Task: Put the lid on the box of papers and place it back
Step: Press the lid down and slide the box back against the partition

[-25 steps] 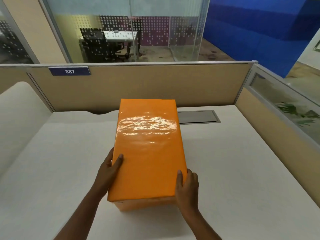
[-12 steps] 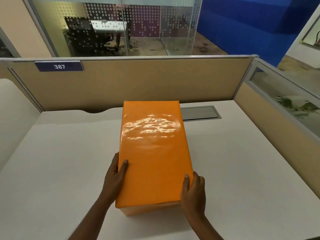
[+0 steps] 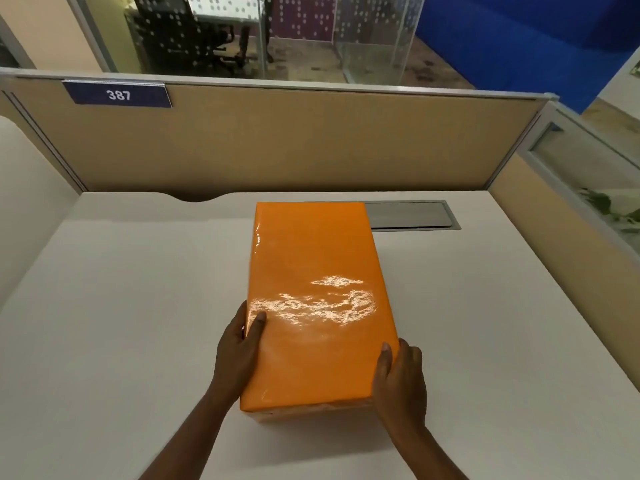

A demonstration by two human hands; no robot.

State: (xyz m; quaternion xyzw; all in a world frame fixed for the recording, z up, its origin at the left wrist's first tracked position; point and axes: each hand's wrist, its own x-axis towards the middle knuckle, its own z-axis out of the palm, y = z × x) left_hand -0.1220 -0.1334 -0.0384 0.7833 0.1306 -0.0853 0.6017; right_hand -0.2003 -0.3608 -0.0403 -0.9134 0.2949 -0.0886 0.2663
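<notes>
Hands grip the near end of the orange box from both sides. Left hand (image 3: pixel 239 355) clasps the box's left long edge, its thumb lying on the glossy top and its fingers hidden down the side. Right hand (image 3: pixel 401 379) clasps the right edge nearer the front corner, thumb tip resting on the top, the other fingers wrapped down the side out of sight. Both bare forearms rise from the bottom of the view.

The lid (image 3: pixel 315 306) is on the box, a shiny orange surface with glare patches across its near half; it overhangs the box body (image 3: pixel 294 412), of which only a thin paler strip shows under the lid's near edge. The papers inside cannot be seen. Whether the box rests on the surface or is held just above it cannot be told.

The box lies lengthwise, running away from the person, around the middle of the white tabletop (image 3: pixel 121 323). Its far right corner overlaps a grey cable hatch (image 3: pixel 412 216) set into the tabletop. Beyond stands a tan partition (image 3: pixel 311 140) with a blue plate reading 387 (image 3: pixel 117 95) at upper left. Behind that, a glass-walled room holds a dark office chair (image 3: pixel 180 43).
</notes>
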